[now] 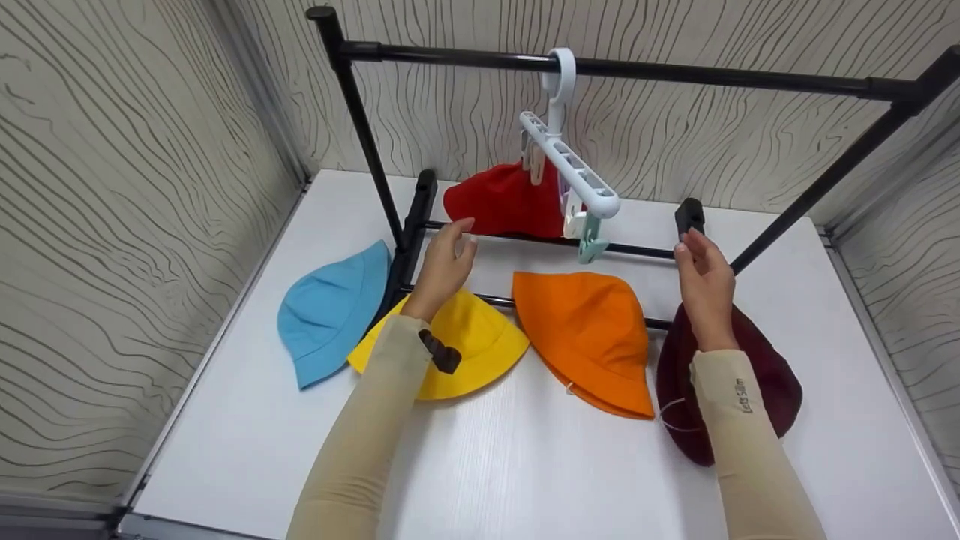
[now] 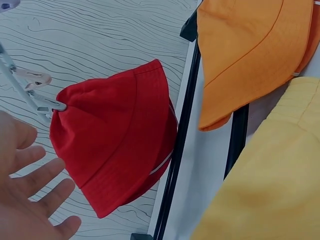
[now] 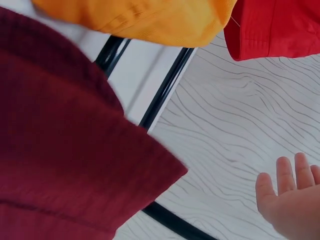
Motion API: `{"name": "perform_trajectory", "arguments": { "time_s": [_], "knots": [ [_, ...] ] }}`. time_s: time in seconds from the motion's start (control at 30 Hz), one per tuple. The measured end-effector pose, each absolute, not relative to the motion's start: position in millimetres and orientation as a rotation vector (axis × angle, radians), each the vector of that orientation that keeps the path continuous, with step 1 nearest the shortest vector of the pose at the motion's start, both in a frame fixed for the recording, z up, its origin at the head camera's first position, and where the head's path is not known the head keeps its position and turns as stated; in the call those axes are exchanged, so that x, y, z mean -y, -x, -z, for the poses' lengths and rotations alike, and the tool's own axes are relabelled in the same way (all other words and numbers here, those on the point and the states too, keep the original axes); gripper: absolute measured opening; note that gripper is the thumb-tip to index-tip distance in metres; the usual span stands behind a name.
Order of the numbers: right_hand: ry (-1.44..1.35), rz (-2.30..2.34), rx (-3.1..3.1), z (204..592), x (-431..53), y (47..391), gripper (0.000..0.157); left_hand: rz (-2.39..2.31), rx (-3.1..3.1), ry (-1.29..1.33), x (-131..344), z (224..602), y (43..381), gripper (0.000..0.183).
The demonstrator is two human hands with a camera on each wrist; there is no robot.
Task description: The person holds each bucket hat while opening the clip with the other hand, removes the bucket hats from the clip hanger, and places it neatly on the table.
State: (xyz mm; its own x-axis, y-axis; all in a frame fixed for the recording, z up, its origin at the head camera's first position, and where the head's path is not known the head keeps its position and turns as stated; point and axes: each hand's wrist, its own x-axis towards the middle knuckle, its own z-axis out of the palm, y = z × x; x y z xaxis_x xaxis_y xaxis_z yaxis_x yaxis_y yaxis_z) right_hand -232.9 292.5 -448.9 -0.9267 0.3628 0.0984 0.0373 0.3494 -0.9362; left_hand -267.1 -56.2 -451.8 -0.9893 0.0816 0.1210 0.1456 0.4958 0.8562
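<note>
A red bucket hat hangs by clips from a white clip hanger hooked on the black rack's top bar. My left hand is raised before the red hat's left side, over the yellow hat, its fingers loosely bent around nothing. In the left wrist view, that hand's spread fingers overlap the edge of the red hat. My right hand is held up, empty, over the maroon hat. An orange hat lies on the table between my forearms.
A light blue hat lies at the left, by the rack's foot. The black rack stands across the white table, its lower bars crossing behind the hats. Mint clips dangle at the hanger's near end. Patterned panels enclose the table.
</note>
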Motion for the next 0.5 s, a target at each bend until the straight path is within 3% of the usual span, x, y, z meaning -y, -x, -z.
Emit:
{"name": "perform_trajectory", "arguments": {
  "time_s": [0.5],
  "knots": [
    [0.132,-1.468,2.426,447,-262,273,0.049,1.450,2.629,0.222,51,447,279,0.043]
  ]
}}
